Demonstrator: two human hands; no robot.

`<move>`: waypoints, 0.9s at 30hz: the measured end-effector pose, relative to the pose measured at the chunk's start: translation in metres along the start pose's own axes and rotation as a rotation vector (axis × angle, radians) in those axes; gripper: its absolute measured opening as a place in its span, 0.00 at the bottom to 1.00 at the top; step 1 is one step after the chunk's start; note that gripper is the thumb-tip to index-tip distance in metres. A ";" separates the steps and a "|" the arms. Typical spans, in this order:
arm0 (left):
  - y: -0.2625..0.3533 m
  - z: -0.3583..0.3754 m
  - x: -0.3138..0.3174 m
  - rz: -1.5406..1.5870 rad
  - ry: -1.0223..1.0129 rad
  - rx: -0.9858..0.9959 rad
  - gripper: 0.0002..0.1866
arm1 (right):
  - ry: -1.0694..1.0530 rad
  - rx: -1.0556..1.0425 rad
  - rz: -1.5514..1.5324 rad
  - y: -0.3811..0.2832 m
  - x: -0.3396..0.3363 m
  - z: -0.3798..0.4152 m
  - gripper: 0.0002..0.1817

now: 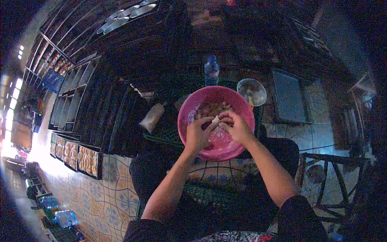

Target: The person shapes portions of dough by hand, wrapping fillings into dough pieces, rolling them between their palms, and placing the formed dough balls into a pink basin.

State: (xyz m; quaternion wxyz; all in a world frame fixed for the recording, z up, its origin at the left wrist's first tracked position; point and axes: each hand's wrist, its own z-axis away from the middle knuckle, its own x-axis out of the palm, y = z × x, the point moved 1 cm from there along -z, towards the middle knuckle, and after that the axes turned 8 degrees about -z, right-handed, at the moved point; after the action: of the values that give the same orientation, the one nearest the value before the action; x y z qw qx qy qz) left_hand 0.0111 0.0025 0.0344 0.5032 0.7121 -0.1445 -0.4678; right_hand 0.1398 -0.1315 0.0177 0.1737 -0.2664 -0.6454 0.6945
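Observation:
Between the fingertips of both hands is a small white piece of dough, held over a pink plastic basin. My left hand pinches it from the left, with thumb and fingers curled inward. From the right, my right hand is closed on the same piece. Crumbly brown and pale bits lie in the far part of the basin, and white powder streaks its inner wall and floor. My hands hide part of the basin's inside.
Behind the basin stand a clear plastic bottle and a metal bowl with a utensil in it. To the left lies a filled plastic bag. Trays of bread-like pieces sit farther left; a wooden frame stands at right.

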 end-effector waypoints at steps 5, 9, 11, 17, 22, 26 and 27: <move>-0.003 -0.001 -0.002 -0.153 -0.041 -0.020 0.12 | 0.025 -0.026 -0.049 0.010 -0.001 -0.007 0.17; -0.007 -0.002 -0.001 -0.270 0.090 0.190 0.13 | 0.102 -0.152 0.385 -0.040 -0.011 0.003 0.17; -0.010 -0.002 0.001 -0.297 0.106 0.290 0.13 | -0.085 -0.292 0.209 -0.030 -0.012 0.002 0.17; -0.022 -0.004 0.010 0.330 -0.114 -0.172 0.14 | -0.017 -0.133 0.153 -0.047 -0.010 0.003 0.14; -0.010 -0.002 0.016 0.823 -0.184 -0.343 0.18 | 0.111 -0.135 -0.178 -0.015 -0.008 -0.012 0.13; -0.006 -0.003 0.011 0.460 -0.019 -0.308 0.18 | 0.099 -0.028 -0.170 -0.011 -0.006 -0.004 0.13; -0.007 -0.004 0.009 0.339 0.042 -0.306 0.18 | 0.068 -0.036 -0.092 -0.013 -0.005 -0.002 0.13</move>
State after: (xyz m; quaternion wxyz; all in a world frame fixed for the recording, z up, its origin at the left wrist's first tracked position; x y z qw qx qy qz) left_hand 0.0173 0.0015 0.0237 0.6795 0.6028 -0.1789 -0.3780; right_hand 0.1438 -0.1313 0.0309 0.2224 -0.2633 -0.6631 0.6645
